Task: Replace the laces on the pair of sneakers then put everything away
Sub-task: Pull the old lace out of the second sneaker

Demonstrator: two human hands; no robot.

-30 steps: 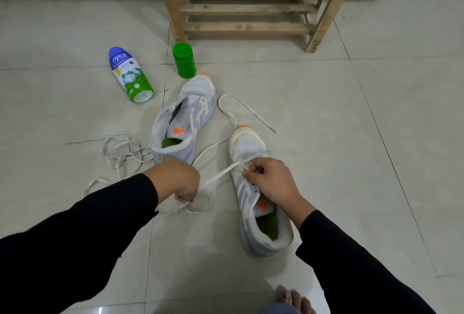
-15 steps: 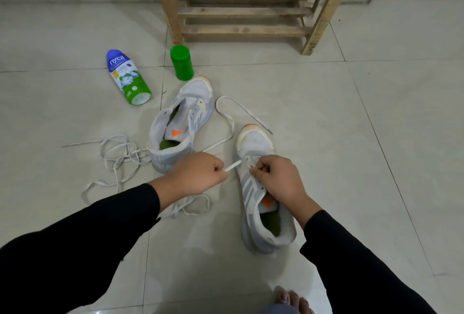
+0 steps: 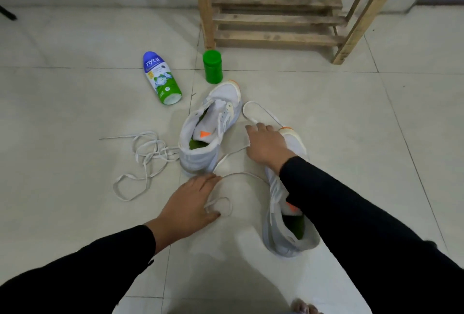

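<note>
Two white-grey sneakers with orange tabs and green insoles lie on the tiled floor. One sneaker (image 3: 208,135) lies in the middle; the other sneaker (image 3: 281,223) lies partly under my right forearm. A white lace (image 3: 241,174) runs from that sneaker across the floor and loops by my left hand (image 3: 193,200), which rests on the loop with straight fingers. My right hand (image 3: 266,145) lies beside the sneaker's toe, fingers spread on the far stretch of the lace. A second loose lace (image 3: 145,153) lies tangled at the left.
A blue-green powder bottle (image 3: 162,80) lies on its side and a green container (image 3: 213,66) stands behind the sneakers. A wooden rack (image 3: 276,19) stands against the back wall. My bare toes (image 3: 303,307) show at the bottom edge.
Both hands have let go of the lace they were pulling at the near sneaker's eyelets. The left dropped onto the loop on the floor and the right reached forward past the toe.
</note>
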